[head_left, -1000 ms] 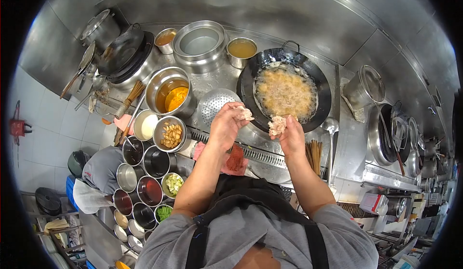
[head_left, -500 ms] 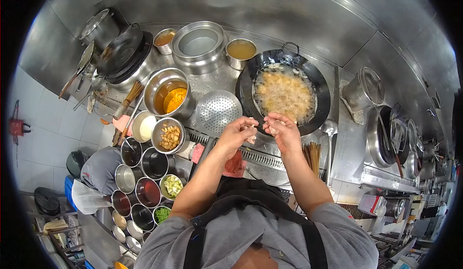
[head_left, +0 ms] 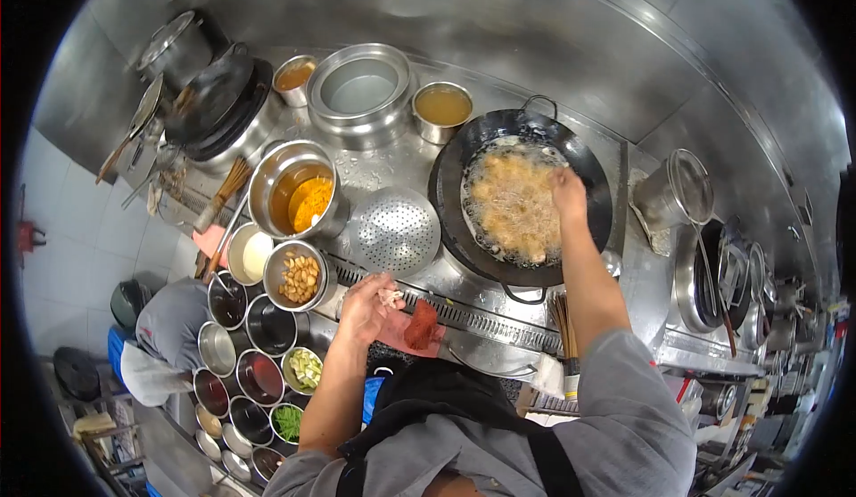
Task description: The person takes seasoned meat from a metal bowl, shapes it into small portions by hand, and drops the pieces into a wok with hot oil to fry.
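My left hand [head_left: 361, 310] is curled around pale pieces of raw meat [head_left: 390, 297], close to the front edge of the stove. Over the right part of a large black wok [head_left: 446, 189], my right hand [head_left: 567, 189] points downward with its fingers drawn together. What they hold, if anything, is hidden. Golden-brown pieces [head_left: 508, 194] bubble in the wok's foaming oil. A perforated steel strainer [head_left: 394, 231] lies left of the wok. Below it, near my left hand, there is a red cloth [head_left: 421, 326].
At left stand a steel pot of orange oil [head_left: 259, 185], a bowl of fried garlic-like pieces [head_left: 300, 279] and several seasoning pots [head_left: 260, 377]. Behind are a large steel pot [head_left: 361, 127] and a broth pot [head_left: 442, 127]. Another person's grey sleeve [head_left: 169, 323] shows at lower left.
My hands were together in front of the wok. The right has moved forward over the oil, while the left has moved left and back with the raw meat. The view has shifted slightly.
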Demonstrator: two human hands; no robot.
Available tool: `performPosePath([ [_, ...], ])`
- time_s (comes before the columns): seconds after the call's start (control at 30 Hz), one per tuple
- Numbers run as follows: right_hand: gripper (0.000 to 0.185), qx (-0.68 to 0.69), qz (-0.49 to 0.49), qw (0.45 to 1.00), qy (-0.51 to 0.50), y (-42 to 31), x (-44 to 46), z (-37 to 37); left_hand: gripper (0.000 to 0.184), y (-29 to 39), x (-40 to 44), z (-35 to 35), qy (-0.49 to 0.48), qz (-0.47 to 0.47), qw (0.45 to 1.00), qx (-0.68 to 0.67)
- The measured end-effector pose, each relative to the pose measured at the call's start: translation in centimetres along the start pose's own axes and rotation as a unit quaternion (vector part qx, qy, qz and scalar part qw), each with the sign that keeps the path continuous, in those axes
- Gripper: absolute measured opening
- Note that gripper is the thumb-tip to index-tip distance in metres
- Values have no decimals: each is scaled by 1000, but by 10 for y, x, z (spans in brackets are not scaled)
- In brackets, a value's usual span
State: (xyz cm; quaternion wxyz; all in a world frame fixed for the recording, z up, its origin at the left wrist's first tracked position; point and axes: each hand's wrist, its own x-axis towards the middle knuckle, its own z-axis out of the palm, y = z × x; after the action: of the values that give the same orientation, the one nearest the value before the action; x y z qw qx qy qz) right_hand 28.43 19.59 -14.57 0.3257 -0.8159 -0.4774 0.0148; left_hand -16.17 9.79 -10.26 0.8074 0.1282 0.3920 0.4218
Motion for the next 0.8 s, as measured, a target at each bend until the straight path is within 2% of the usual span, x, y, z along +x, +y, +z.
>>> performPosePath([
  [0.1, 25, 14, 3, 1000, 12, -7, 56, 4, 7, -6, -12, -8, 21, 16, 999, 37],
  [0.13, 26, 33, 20, 999, 14, -19, 64, -10, 7, -10, -17, -13, 27, 21, 999, 32],
  [0.2, 29, 76, -5, 996, 45, -41, 72, -44, 7, -17, -27, -22, 53, 44, 997, 31],
  [0.3, 29, 292, -30, 955, 40, -51, 59, -89, 17, -31, -43, -27, 55, 82, 995, 22],
  [0.33, 29, 297, -36, 953, 37, -54, 45, -106, 20, -37, -51, -23, 56, 97, 994, 17],
  [0.4, 28, 429, -9, 903, -31, -59, 9, -138, 24, -49, -70, -7, 63, 120, 990, 32],
  [0.47, 25, 459, 5, 887, -57, -79, -42, -174, 30, -61, -93, 19, 44, 164, 985, -38],
  [0.53, 19, 502, 13, 859, -96, -77, -83, -182, 31, -81, -111, 27, 61, 176, 981, -47],
  [0.6, 19, 493, 1, 849, -191, -71, -125, -174, 29, -107, -124, 25, 69, 174, 977, -101],
  [0.63, 19, 499, 8, 825, -266, -72, -147, -171, 26, -123, -129, 19, 95, 166, 976, -105],
  [0.67, 19, 524, 17, 785, -329, -72, -170, -163, 20, -138, -139, 14, 64, 184, 978, -73],
  [0.8, 22, 454, -34, 732, -507, -76, -256, -134, 4, -178, -200, 24, 122, 224, 963, -88],
])
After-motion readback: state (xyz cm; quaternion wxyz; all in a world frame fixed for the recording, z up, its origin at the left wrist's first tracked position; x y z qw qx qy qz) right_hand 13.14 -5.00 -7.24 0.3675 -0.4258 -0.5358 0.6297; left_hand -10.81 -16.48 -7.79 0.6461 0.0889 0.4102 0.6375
